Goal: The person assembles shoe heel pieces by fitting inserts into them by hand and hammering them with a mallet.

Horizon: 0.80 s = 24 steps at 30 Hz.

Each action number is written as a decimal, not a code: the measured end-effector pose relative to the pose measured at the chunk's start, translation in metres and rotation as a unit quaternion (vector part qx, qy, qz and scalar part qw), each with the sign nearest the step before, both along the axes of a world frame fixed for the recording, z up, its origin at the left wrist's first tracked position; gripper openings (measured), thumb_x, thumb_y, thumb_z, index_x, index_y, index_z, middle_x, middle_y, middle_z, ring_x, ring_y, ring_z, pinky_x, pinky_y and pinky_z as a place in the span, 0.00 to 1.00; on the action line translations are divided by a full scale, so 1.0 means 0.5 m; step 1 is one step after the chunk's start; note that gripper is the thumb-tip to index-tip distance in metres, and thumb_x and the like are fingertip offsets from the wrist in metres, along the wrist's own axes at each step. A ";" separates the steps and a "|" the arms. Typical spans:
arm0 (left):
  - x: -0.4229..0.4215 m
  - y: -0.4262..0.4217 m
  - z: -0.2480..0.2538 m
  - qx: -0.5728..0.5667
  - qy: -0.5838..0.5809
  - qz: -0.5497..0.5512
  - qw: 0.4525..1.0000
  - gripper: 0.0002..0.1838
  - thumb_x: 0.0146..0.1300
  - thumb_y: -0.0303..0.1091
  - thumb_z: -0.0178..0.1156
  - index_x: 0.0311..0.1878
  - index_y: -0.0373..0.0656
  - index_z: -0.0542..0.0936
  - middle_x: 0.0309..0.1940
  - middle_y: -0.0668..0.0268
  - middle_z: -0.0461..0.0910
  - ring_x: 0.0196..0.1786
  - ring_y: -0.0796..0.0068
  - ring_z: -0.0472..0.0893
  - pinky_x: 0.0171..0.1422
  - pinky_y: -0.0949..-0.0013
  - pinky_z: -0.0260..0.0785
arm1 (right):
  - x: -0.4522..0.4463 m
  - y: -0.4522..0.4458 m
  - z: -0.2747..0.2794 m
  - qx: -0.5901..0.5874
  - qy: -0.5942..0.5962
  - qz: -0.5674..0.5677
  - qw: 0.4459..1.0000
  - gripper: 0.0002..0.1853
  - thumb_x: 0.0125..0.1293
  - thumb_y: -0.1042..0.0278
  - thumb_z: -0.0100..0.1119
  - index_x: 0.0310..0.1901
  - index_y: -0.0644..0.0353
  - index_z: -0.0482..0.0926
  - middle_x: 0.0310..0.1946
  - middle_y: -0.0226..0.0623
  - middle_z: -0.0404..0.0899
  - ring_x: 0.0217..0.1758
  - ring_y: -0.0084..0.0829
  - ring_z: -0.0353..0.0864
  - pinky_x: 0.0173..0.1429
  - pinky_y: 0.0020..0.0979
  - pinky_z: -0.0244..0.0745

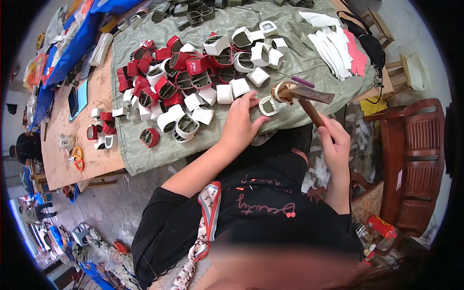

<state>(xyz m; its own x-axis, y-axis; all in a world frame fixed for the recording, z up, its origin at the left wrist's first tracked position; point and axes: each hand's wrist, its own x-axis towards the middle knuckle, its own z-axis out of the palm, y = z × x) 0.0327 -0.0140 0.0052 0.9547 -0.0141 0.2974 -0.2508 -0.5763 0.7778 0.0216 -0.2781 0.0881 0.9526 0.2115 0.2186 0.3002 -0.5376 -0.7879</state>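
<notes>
My right hand [334, 138] is wrapped round the wooden handle of a hammer [311, 93], whose head is raised over the table edge, close to a white piece [268, 106]. That piece rests on the green cloth [217, 126]. Beside it, my left hand [245, 121] has its thumb and fingers spread round the piece's left side; whether the fingertips press on it is hard to tell. Many red pieces [166, 89] and white pieces [194, 102] lie left of and beyond my left hand. A purple stick [303, 81] lies behind the hammer head.
White strips [330, 52] and pink strips [356, 54] lie at the cloth's right. Orange scissors [78, 159] and a phone [73, 102] are on the bare wood at left. A wooden chair [411, 164] stands at right. Dark green pieces [195, 17] sit at the far edge.
</notes>
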 end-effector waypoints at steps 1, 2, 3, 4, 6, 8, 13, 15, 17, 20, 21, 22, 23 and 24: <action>-0.001 -0.001 -0.002 0.000 -0.003 0.004 1.000 0.38 0.55 0.32 0.77 0.67 0.34 0.69 0.51 0.54 0.83 0.59 0.52 0.79 0.66 0.55 0.71 | -0.008 0.013 0.005 -0.016 -0.021 0.023 0.999 0.17 0.75 0.69 0.59 0.61 0.66 0.80 0.32 0.35 0.75 0.36 0.27 0.74 0.43 0.25 0.69; 0.000 -0.002 -0.003 0.000 -0.002 0.004 1.000 0.38 0.55 0.32 0.77 0.67 0.34 0.69 0.51 0.54 0.83 0.59 0.52 0.79 0.66 0.55 0.71 | -0.012 0.025 0.003 -0.016 -0.020 0.023 0.999 0.17 0.75 0.69 0.59 0.61 0.66 0.80 0.32 0.35 0.75 0.36 0.27 0.74 0.43 0.25 0.69; 0.000 -0.003 -0.003 -0.009 0.008 0.007 1.000 0.39 0.55 0.33 0.77 0.67 0.34 0.69 0.51 0.53 0.84 0.59 0.52 0.79 0.65 0.55 0.71 | -0.016 0.036 0.000 -0.030 -0.004 0.031 0.999 0.17 0.75 0.71 0.59 0.61 0.65 0.80 0.32 0.36 0.75 0.36 0.28 0.74 0.43 0.26 0.69; -0.001 -0.004 -0.003 -0.018 0.019 0.010 1.000 0.39 0.55 0.33 0.77 0.67 0.33 0.69 0.50 0.53 0.84 0.59 0.52 0.80 0.65 0.55 0.71 | -0.020 0.046 -0.003 -0.044 0.013 0.039 0.998 0.17 0.74 0.72 0.60 0.62 0.65 0.80 0.32 0.37 0.74 0.35 0.28 0.74 0.43 0.26 0.69; -0.005 -0.004 -0.003 -0.027 0.029 0.013 0.999 0.39 0.55 0.33 0.77 0.67 0.33 0.68 0.50 0.53 0.84 0.58 0.52 0.80 0.65 0.55 0.72 | -0.021 0.050 0.002 -0.057 0.028 0.046 0.997 0.18 0.73 0.74 0.60 0.62 0.64 0.80 0.32 0.38 0.74 0.35 0.29 0.74 0.43 0.27 0.69; -0.006 -0.006 -0.006 -0.035 0.033 0.014 0.999 0.39 0.55 0.33 0.77 0.67 0.33 0.69 0.49 0.53 0.84 0.58 0.52 0.81 0.64 0.55 0.72 | -0.011 0.049 0.030 -0.086 0.036 0.053 0.994 0.18 0.73 0.74 0.60 0.62 0.64 0.80 0.33 0.39 0.74 0.35 0.31 0.74 0.43 0.27 0.70; -0.001 -0.006 -0.010 -0.026 0.025 0.017 0.999 0.39 0.54 0.33 0.77 0.66 0.34 0.69 0.49 0.53 0.84 0.58 0.53 0.81 0.63 0.56 0.73 | -0.012 0.068 0.058 -0.075 0.023 0.038 0.996 0.18 0.73 0.75 0.60 0.62 0.64 0.80 0.33 0.40 0.75 0.35 0.31 0.74 0.43 0.28 0.70; -0.008 -0.010 -0.008 -0.034 0.041 0.019 0.998 0.38 0.54 0.34 0.78 0.66 0.34 0.69 0.49 0.53 0.84 0.58 0.52 0.81 0.64 0.56 0.72 | -0.013 0.066 0.043 -0.076 0.038 0.042 0.995 0.17 0.73 0.73 0.60 0.62 0.63 0.80 0.34 0.41 0.76 0.35 0.34 0.75 0.43 0.30 0.71; -0.001 -0.008 -0.001 -0.045 0.060 0.024 0.997 0.38 0.54 0.34 0.78 0.65 0.34 0.69 0.49 0.53 0.85 0.58 0.52 0.81 0.64 0.56 0.72 | -0.005 0.067 0.030 -0.073 0.052 0.049 0.995 0.17 0.74 0.70 0.61 0.61 0.61 0.81 0.36 0.43 0.77 0.36 0.40 0.78 0.44 0.34 0.73; 0.001 -0.006 -0.002 -0.019 0.028 0.018 0.999 0.38 0.54 0.34 0.78 0.65 0.34 0.69 0.49 0.53 0.85 0.58 0.52 0.81 0.64 0.56 0.72 | -0.009 0.059 0.031 -0.059 0.024 0.025 0.998 0.17 0.74 0.70 0.61 0.61 0.61 0.81 0.36 0.43 0.78 0.36 0.39 0.78 0.44 0.33 0.73; 0.000 -0.006 -0.003 -0.008 0.015 0.016 1.000 0.38 0.55 0.35 0.78 0.65 0.34 0.69 0.50 0.53 0.85 0.58 0.52 0.81 0.64 0.56 0.72 | -0.009 0.056 0.030 -0.053 0.013 0.014 0.998 0.17 0.74 0.70 0.61 0.61 0.62 0.81 0.36 0.43 0.78 0.36 0.38 0.78 0.45 0.33 0.73; 0.000 -0.005 -0.006 -0.009 0.018 0.017 1.000 0.38 0.55 0.35 0.78 0.65 0.34 0.69 0.50 0.53 0.85 0.58 0.52 0.81 0.64 0.56 0.72 | -0.008 0.054 0.022 -0.054 0.015 0.016 0.998 0.17 0.74 0.70 0.61 0.61 0.62 0.81 0.36 0.43 0.78 0.36 0.38 0.78 0.45 0.33 0.73; -0.001 -0.005 -0.008 -0.016 0.021 0.018 1.000 0.38 0.55 0.35 0.77 0.65 0.34 0.69 0.50 0.54 0.85 0.58 0.52 0.80 0.64 0.56 0.72 | -0.008 0.053 0.006 -0.054 0.019 0.015 0.998 0.17 0.74 0.70 0.61 0.61 0.62 0.81 0.35 0.43 0.78 0.36 0.38 0.78 0.45 0.32 0.73; -0.003 -0.006 -0.006 -0.022 0.023 0.017 0.999 0.38 0.55 0.35 0.77 0.65 0.34 0.69 0.50 0.54 0.85 0.58 0.52 0.80 0.64 0.56 0.72 | -0.009 0.052 -0.006 -0.054 0.024 0.013 0.998 0.17 0.74 0.71 0.61 0.61 0.62 0.81 0.35 0.43 0.78 0.36 0.37 0.78 0.45 0.32 0.74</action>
<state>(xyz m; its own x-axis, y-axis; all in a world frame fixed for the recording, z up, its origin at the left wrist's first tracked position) 0.0314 -0.0168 0.0021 0.9672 0.0316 0.2519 -0.1939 -0.5484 0.8134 0.0169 -0.2520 0.0850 0.9553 0.2557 0.1483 0.2789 -0.6134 -0.7389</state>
